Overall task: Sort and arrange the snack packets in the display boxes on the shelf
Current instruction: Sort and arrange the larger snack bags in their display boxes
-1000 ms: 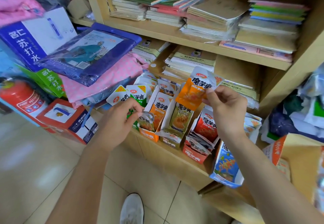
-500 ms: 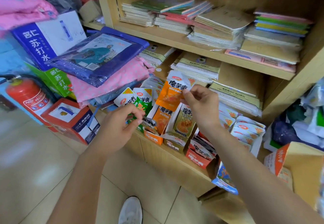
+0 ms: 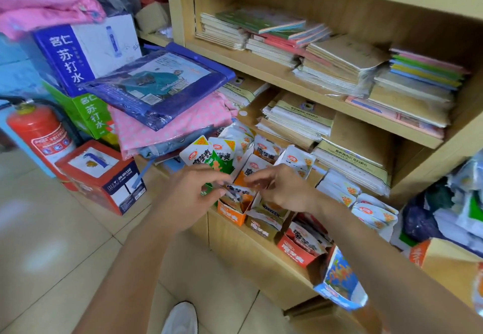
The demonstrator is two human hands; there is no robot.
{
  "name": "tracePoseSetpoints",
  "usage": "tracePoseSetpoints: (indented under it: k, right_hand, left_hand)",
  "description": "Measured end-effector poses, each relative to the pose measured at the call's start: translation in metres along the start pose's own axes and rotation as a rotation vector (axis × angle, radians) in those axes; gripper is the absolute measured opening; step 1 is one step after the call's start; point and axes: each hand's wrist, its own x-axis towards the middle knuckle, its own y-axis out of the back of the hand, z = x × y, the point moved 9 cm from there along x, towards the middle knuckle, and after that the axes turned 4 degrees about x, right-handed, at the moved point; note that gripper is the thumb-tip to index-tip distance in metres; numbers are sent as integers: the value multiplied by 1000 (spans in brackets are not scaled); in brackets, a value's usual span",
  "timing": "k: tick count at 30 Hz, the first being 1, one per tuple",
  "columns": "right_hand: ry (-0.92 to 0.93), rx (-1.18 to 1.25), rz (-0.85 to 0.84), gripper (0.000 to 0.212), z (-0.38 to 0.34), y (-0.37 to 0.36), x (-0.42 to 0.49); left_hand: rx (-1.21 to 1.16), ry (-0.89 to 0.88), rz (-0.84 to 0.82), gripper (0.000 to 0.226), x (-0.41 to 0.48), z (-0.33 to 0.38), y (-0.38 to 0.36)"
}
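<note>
1. Progress: partway, we reckon. The orange box point(image 3: 231, 214), tan box point(image 3: 262, 229) and red box point(image 3: 298, 251) on the shelf point(image 3: 261, 245) hold packets. White packets point(image 3: 371, 211) piled at right look unsorted. The blue box point(image 3: 337, 281) tips off the near edge.
2. Hands: L hand point(image 3: 188, 195) seems to pinch a packet point(image 3: 239, 193) at the orange box's mouth. R hand point(image 3: 285, 190) is just beside it, fingers blurred, so we can't tell open or closed.
3. Materials: packets are flat, glossy pouches. Boxes are thin card w/ bent flaps. The shelf is pale wood.
</note>
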Motion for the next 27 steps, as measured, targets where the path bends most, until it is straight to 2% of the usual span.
tracePoseSetpoints:
  k: [2, 3, 5, 7, 8, 11, 16, 18, 21, 27]
  right_hand:
    - [-41, -84, 70, 41, 6, 20, 9]
    - [-62, -142, 119, 37, 6, 31, 16]
    - [-115, -288, 143, 12, 11, 40, 33]
    - [-142, -501, 65, 35, 8, 33, 49]
    - [-162, -588, 38, 39, 7, 29, 54]
    - [-190, -728, 84, 30, 6, 30, 67]
    - [-198, -541, 133, 6, 18, 31, 68]
    - [-150, -444, 165, 8, 15, 35, 60]
    - [-25, -145, 208, 13, -8, 34, 36]
    - [-13, 125, 103, 8, -19, 10, 3]
  left_hand:
    - [21, 17, 6, 29, -2, -1, 1]
    - [27, 23, 8, 29, -2, -1, 1]
    - [42, 37, 11, 29, -3, 0, 2]
    - [60, 50, 17, 30, -4, 0, 3]
    - [64, 52, 19, 31, -4, 0, 4]
    - [45, 62, 10, 36, -7, -1, 4]
    - [29, 61, -5, 36, -8, -2, 2]
    - [26, 64, -12, 34, -8, -2, 2]
    - [14, 78, -17, 35, -9, -4, 1]
    - [-16, 78, -25, 38, -9, 1, 0]
